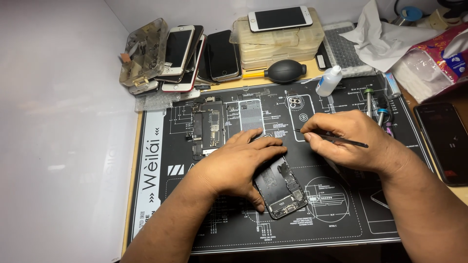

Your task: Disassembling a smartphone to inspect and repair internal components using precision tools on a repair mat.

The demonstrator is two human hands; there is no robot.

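My left hand [239, 163] is flat on the opened phone chassis [282, 187], pinning it to the black repair mat [341, 214]. Right hand [351, 139] pinches thin tweezers [336, 140], fingers closed tight around them, just above the mat.

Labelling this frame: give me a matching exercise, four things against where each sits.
Things:
1. opened phone
2. thin tool
3. white phone
4. air blower

Places:
A. on the stack of plastic boxes
B. pinched in the right hand
C. under the left hand on the mat
D. just beyond the mat's far edge, in front of the boxes

Pairs: 1-C, 2-B, 3-A, 4-D
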